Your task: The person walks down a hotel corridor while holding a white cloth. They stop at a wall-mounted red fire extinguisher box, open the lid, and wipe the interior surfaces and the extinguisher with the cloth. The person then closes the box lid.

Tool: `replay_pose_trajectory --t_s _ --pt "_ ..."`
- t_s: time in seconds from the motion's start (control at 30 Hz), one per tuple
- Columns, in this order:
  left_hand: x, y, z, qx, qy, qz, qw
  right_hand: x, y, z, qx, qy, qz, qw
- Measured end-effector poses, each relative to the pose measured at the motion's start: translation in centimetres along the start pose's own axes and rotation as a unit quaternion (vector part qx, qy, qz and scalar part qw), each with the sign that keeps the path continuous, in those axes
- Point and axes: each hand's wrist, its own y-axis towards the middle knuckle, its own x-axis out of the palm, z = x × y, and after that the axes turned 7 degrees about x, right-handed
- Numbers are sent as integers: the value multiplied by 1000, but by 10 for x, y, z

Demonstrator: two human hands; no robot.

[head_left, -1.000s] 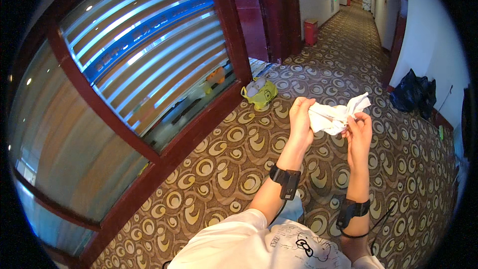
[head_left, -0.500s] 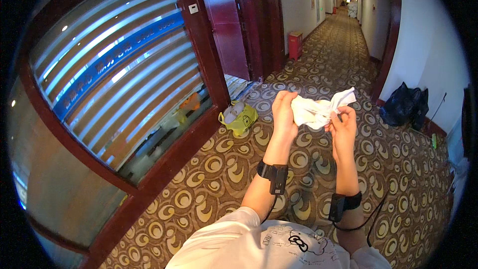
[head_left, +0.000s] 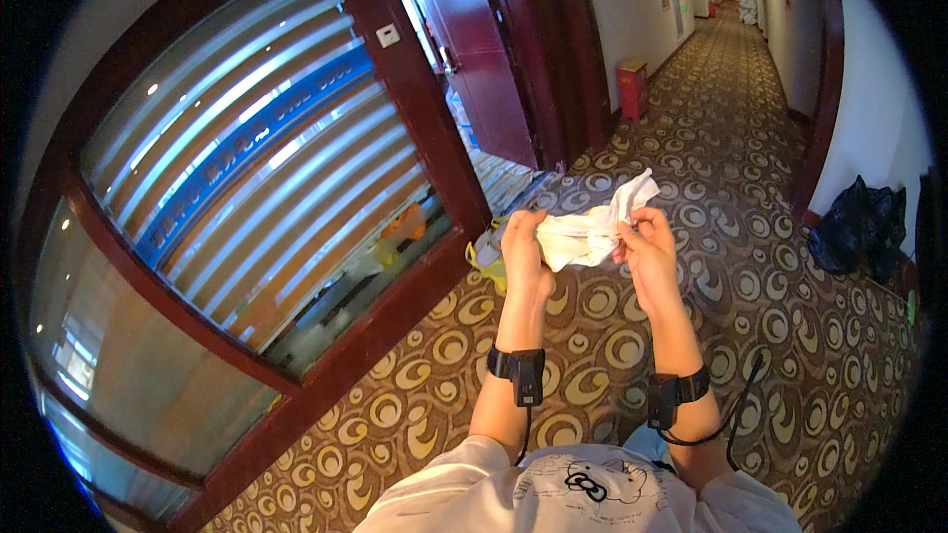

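A crumpled white cloth is stretched between my two hands out in front of me, above the carpet. Its left end sits in my left hand, whose fingers are closed round it and mostly turned away from view. My right hand pinches the other end between thumb and fingers. From that pinch a loose corner of the cloth sticks up. Whether the fabric is thin cloth or a wipe, I cannot tell.
Left stands a striped glass partition in a dark red frame, beside an open door. A yellow-green bag lies near the doorway, partly behind my left hand. A red box stands along the corridor; a black bag rests at right.
The view has swung so that the doorway and corridor sit farther right. My hands, still holding the cloth, have shifted left in the picture, and my left hand now covers part of the yellow-green bag.
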Motion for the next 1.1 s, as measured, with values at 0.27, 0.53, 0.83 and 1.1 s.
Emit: replay_pose_trajectory --t_s 0.27,0.53,0.83,1.1 --pt "161 61 -163 -45 -44 -41 997 -166 113 -99 -24 -12 83 996" --pt "258 100 -273 -56 -58 -58 995 -280 181 -152 -54 14 101 993" --pt "322 158 -382 -112 -78 -102 985 -381 259 -174 -78 26 162 983" --pt "376 261 -502 -155 -102 -94 978 -467 379 -183 -102 8 203 974"
